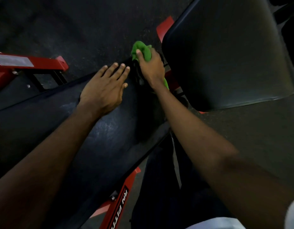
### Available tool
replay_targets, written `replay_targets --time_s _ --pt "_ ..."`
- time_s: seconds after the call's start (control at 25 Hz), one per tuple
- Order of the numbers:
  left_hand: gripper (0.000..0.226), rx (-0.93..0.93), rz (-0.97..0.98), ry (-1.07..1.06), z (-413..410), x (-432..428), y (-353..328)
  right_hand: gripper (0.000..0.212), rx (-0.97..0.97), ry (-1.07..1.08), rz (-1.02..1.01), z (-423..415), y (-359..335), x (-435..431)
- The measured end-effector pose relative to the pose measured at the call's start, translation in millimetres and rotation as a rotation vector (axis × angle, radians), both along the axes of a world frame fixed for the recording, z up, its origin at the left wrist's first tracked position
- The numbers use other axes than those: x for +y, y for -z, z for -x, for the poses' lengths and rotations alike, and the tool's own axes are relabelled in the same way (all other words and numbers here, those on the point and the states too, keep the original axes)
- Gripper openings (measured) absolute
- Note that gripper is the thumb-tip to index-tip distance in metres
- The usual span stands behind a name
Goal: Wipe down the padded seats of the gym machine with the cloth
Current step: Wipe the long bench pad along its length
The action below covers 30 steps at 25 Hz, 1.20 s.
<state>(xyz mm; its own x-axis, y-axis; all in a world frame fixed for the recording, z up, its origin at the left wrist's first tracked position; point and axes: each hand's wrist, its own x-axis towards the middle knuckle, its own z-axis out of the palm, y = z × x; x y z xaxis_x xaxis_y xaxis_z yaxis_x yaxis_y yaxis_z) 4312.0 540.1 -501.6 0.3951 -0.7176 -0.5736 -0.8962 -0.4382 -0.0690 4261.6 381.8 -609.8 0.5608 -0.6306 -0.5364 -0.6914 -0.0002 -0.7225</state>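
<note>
Grip of the right hand: fingers and thumb curled round the bunched green cloth, held at the far end of the long padded seat, in the gap before the second pad. Left hand lies flat with fingers straight on the same seat's far end, just beside the right. Red frame shows beneath, on the dark floor.
</note>
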Motion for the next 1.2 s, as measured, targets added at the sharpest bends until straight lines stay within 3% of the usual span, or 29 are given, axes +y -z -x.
replay_targets --time_s 0.12,0.32,0.4,0.52,0.6,0.8,0.96,1.04,1.2 --pt "0.06 0.007 -0.029 0.003 0.3 -0.9 -1.6 0.046 -0.015 -0.044 -0.028 20.5 7.1 0.4" --pt "0.061 0.023 -0.023 -0.003 0.3 -2.0 -3.6 0.061 0.134 0.107 -0.034 161.2 -10.0 30.9" --pt "0.062 0.012 -0.012 0.003 -0.9 -3.2 -2.3 0.061 0.045 0.082 -0.045 184.8 -39.0 64.1" --pt "0.063 -0.01 -0.015 0.023 -1.4 -1.8 1.1 0.048 -0.251 -0.116 0.018 185.7 -82.4 114.1" --pt "0.063 -0.036 -0.006 0.031 -0.5 -1.3 3.8 0.042 -0.339 -0.176 0.046 185.5 -77.3 106.8" --pt "0.063 -0.04 0.002 0.033 -4.7 -3.6 10.0 0.044 0.056 0.105 0.027 197.2 -6.6 35.8" --pt "0.063 -0.052 0.024 0.055 -6.8 -0.2 13.9 0.044 0.203 0.137 -0.002 188.7 2.8 16.8" --pt "0.062 -0.048 0.036 0.051 -7.4 -1.6 12.6 0.051 0.123 0.06 0.016 191.1 -31.1 48.6" --pt "0.059 -0.057 0.165 0.009 9.1 1.9 -19.4 0.045 -0.295 -0.197 0.07 210.9 -93.7 120.3"
